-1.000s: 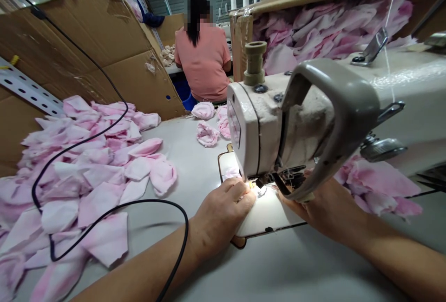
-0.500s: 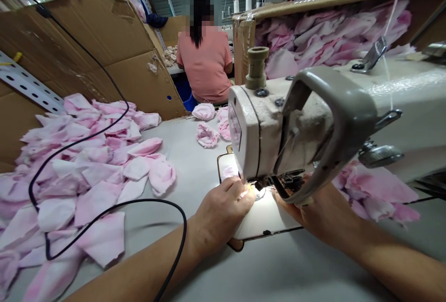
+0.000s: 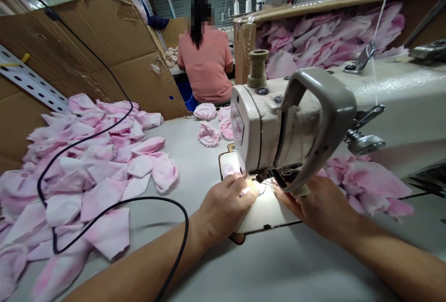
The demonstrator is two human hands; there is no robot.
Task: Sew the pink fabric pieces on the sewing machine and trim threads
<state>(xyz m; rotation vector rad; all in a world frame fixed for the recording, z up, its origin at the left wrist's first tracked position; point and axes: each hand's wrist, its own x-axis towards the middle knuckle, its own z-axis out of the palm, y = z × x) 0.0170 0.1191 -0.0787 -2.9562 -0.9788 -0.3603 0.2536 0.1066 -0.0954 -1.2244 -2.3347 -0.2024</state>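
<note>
My left hand [image 3: 226, 204] is closed on a small piece of pink cloth [image 3: 230, 169] at the left side of the needle area, on the lit metal plate [image 3: 268, 211]. Under the head of the white sewing machine [image 3: 251, 125], my right hand [image 3: 317, 204] reaches in from the right. Its fingertips are near the presser foot, and the machine's grey guard partly covers them, so what they hold is not clear. White thread runs down to the machine from above.
Pink cloth pieces [image 3: 101, 172] lie heaped on the left, with a black cable [image 3: 149, 198] looping over them. Gathered pink pieces [image 3: 208, 134] sit behind the plate, more cloth [image 3: 372, 186] at right. Cardboard boxes [image 3: 114, 46] and a seated person [image 3: 205, 65] are beyond.
The view has shifted slightly, so the machine appears a little further left. Both hands stay close to the needle area, with the left fingertips slightly nearer the needle.
</note>
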